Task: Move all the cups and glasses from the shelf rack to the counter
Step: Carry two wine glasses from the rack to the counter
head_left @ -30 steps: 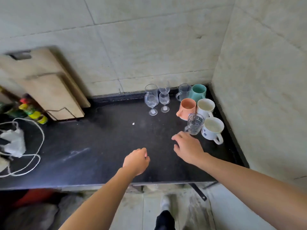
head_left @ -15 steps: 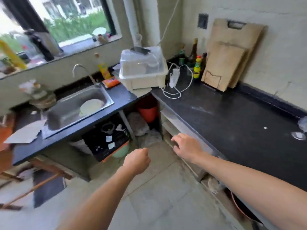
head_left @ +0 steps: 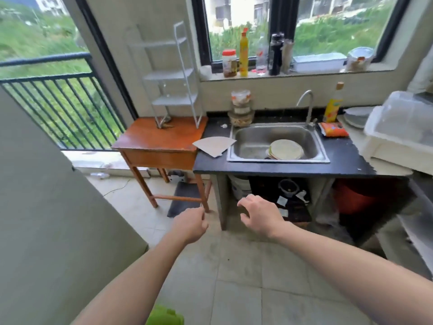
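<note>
A white wire shelf rack (head_left: 172, 76) with three tiers stands on a small orange-brown wooden table (head_left: 161, 139) by the window. I see no cups or glasses on its shelves. My left hand (head_left: 191, 225) hangs in front of me as a loose fist, holding nothing. My right hand (head_left: 259, 214) is beside it with fingers spread and curled, also holding nothing. Both hands are over the tiled floor, well short of the rack. The black counter (head_left: 344, 158) runs to the right of the table.
A steel sink (head_left: 276, 144) with plates in it is set in the counter. A sheet of paper (head_left: 214, 145) overhangs the counter's left end. Bottles and jars line the windowsill (head_left: 281, 75). A white lidded bin (head_left: 403, 130) sits far right. A grey surface (head_left: 46, 219) fills the left.
My view has swung left, from the counter corner with the cups and glasses, past the sink, to the shelf rack. Both hands stay held out in front, holding nothing.
</note>
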Available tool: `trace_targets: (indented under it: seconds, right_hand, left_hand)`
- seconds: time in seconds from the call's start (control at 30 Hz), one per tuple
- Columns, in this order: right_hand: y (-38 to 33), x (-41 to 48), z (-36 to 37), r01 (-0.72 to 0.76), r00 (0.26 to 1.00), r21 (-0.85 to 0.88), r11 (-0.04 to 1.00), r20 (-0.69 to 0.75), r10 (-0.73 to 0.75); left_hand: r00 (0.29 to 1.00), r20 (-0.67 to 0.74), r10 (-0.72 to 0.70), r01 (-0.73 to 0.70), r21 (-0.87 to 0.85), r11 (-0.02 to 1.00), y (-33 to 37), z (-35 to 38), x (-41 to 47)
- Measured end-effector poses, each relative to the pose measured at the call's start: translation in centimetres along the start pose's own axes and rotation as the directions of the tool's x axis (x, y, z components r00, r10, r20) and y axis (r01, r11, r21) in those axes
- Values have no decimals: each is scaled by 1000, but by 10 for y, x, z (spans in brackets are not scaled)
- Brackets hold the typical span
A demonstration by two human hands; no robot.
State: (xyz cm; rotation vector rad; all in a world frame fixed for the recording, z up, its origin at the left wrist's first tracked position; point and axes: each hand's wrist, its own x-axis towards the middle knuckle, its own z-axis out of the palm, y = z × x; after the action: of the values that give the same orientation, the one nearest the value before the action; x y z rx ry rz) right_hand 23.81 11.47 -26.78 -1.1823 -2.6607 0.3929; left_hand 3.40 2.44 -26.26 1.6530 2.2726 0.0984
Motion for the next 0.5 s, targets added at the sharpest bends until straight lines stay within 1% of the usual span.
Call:
trace_targets:
  seconds: [0.1,0.2,0.33,0.43,0.5]
  right_hand:
    - [-35,55,9,112,993,-3,994,26,-112]
    - [-60,110,17,202,978,5,979,43,-202]
    - [-82,192,27,299,953,37,954,39,-300]
    - [-92,256,27,335,941,59,940,23,-337]
    - [-96,299,23,357,933,52,933,22,-358]
  left_hand:
    - [992,-38,-122,121,-35,992,-47,-18,7]
    - [976,-60,-209,207,-50,977,-83,-34,23]
    - [949,-109,-295,288,-77,955,-123,-65,64]
    - [923,-131,-363,351,-107,930,-146,-94,106]
    - [914,-149,-377,362,-117,925,-158,-114,133]
